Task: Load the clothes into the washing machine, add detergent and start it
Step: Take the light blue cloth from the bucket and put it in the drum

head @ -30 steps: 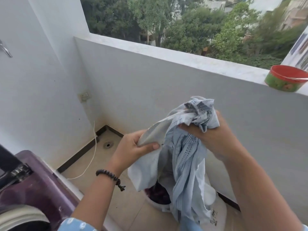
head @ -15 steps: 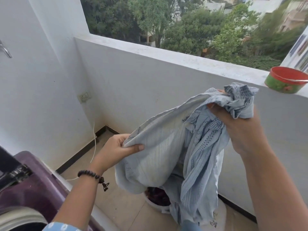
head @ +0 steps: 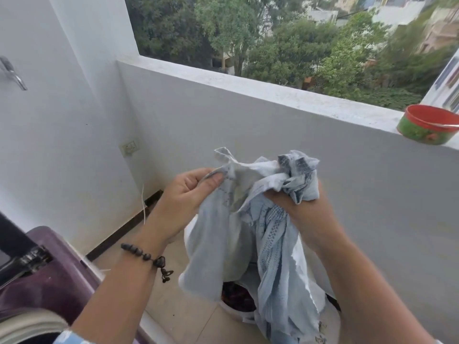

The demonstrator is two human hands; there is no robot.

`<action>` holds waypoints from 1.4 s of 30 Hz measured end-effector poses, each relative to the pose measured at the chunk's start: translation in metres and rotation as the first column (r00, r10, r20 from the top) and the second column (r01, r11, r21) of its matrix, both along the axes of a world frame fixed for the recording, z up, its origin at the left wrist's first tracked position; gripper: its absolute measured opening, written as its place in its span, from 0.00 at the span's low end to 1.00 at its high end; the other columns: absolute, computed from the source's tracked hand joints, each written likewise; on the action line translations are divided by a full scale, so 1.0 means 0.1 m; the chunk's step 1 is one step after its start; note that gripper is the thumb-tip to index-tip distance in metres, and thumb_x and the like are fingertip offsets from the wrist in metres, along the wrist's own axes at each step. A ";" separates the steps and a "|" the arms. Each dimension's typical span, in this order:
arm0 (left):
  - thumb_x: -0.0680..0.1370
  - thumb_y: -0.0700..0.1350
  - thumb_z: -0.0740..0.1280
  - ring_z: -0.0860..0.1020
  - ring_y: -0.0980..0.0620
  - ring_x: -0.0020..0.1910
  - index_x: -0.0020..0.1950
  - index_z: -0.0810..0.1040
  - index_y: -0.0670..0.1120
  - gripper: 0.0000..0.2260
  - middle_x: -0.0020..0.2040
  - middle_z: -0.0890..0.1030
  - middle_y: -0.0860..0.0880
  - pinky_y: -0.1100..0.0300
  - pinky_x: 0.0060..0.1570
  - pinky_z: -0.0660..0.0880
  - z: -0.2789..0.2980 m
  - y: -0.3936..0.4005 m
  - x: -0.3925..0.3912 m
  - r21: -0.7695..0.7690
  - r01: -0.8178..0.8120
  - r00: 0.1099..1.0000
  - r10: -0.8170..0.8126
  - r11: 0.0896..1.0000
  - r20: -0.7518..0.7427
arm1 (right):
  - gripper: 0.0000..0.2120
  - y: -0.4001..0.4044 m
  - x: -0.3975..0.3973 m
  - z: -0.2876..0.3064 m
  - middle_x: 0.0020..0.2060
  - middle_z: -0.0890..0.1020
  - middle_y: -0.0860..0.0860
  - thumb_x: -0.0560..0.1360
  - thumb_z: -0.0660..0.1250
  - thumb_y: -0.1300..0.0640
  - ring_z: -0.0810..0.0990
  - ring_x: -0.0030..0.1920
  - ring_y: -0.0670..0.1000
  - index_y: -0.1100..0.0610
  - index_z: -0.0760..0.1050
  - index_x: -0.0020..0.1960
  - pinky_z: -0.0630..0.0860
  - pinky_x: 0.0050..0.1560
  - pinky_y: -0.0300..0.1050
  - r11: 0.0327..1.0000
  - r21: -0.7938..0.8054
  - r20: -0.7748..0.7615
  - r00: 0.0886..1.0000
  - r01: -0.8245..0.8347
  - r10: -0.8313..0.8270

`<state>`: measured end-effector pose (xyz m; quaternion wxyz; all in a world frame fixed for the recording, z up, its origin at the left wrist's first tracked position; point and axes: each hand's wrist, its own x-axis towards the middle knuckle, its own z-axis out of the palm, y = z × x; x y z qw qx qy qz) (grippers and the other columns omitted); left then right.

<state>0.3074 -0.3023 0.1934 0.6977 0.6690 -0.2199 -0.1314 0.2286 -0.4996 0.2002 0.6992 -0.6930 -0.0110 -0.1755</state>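
A light blue patterned garment (head: 270, 247) hangs between both hands above the floor. My left hand (head: 188, 194) pinches one edge of the garment near its top. My right hand (head: 303, 209) grips a bunched part of the same garment, close beside the left. Below the garment stands a white tub (head: 238, 312) with dark red clothes inside, partly hidden by the hanging cloth. The purple top-loading washing machine (head: 49, 276) sits at the lower left, its drum rim showing at the bottom edge.
A white parapet wall (head: 248, 120) runs across ahead, with a red and green bowl (head: 429, 125) on its ledge at the right. A wall socket (head: 129, 147) and a white cord (head: 143, 204) are in the corner. A tap (head: 12, 73) sticks out at far left.
My hands had spread the garment wide, the right one raised; now they have come close together at mid height and the cloth is gathered between them.
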 end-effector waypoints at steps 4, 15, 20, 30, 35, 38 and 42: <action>0.78 0.46 0.66 0.83 0.45 0.54 0.55 0.84 0.48 0.10 0.52 0.86 0.46 0.51 0.56 0.78 0.06 -0.25 -0.14 0.054 0.074 0.983 -0.081 0.996 0.163 | 0.34 0.31 0.01 -0.13 0.54 0.84 0.52 0.65 0.78 0.69 0.83 0.56 0.51 0.51 0.73 0.66 0.80 0.54 0.50 0.981 0.020 -0.077 0.978 -0.193 0.193; 0.69 0.51 0.78 0.81 0.55 0.42 0.50 0.79 0.51 0.13 0.43 0.83 0.54 0.53 0.44 0.78 -0.38 -0.11 -0.26 0.330 0.084 0.974 -0.148 0.940 0.173 | 0.15 0.02 -0.03 0.07 0.40 0.86 0.47 0.66 0.78 0.64 0.85 0.45 0.48 0.44 0.84 0.40 0.81 0.48 0.46 0.998 0.003 0.034 0.998 -0.055 0.055; 0.66 0.62 0.74 0.79 0.39 0.39 0.43 0.82 0.49 0.18 0.39 0.82 0.45 0.49 0.35 0.74 -0.52 0.02 -0.29 0.355 -0.008 0.983 -0.058 0.935 0.176 | 0.10 -0.23 -0.10 0.22 0.41 0.86 0.45 0.62 0.75 0.56 0.85 0.47 0.46 0.44 0.84 0.41 0.80 0.50 0.44 0.994 0.089 0.084 0.994 0.059 -0.066; 0.75 0.54 0.67 0.83 0.52 0.48 0.50 0.84 0.56 0.08 0.48 0.85 0.50 0.60 0.44 0.80 0.07 -0.19 -0.37 -0.237 -0.133 0.991 0.128 0.962 -0.038 | 0.14 -0.13 -0.13 0.16 0.41 0.86 0.46 0.61 0.81 0.57 0.85 0.46 0.46 0.45 0.83 0.43 0.80 0.47 0.44 0.998 -0.036 0.021 0.998 -0.054 0.055; 0.66 0.63 0.75 0.79 0.56 0.59 0.68 0.63 0.54 0.36 0.57 0.79 0.59 0.60 0.56 0.76 0.10 -0.56 -0.58 -0.049 0.111 0.981 -0.101 0.993 0.167 | 0.12 0.10 -0.11 0.09 0.38 0.80 0.43 0.63 0.71 0.57 0.79 0.39 0.42 0.53 0.76 0.46 0.77 0.39 0.39 0.952 -0.258 -0.016 0.986 -0.163 0.165; 0.59 0.58 0.81 0.79 0.56 0.60 0.67 0.59 0.61 0.44 0.54 0.80 0.61 0.54 0.61 0.76 0.05 -0.60 -0.61 0.085 0.101 0.977 -0.115 0.991 0.178 | 0.13 0.03 -0.16 0.09 0.40 0.78 0.42 0.63 0.69 0.54 0.77 0.41 0.40 0.48 0.74 0.48 0.76 0.41 0.39 0.922 -0.351 -0.028 0.986 -0.161 0.162; 0.64 0.51 0.79 0.82 0.50 0.56 0.64 0.67 0.58 0.33 0.54 0.83 0.50 0.56 0.55 0.78 0.08 -0.69 -0.62 0.017 -0.016 0.988 0.013 1.000 0.152 | 0.33 -0.08 -0.25 0.08 0.49 0.81 0.39 0.64 0.74 0.64 0.80 0.50 0.39 0.44 0.68 0.63 0.78 0.47 0.39 0.916 -0.262 -0.082 0.953 -0.303 0.291</action>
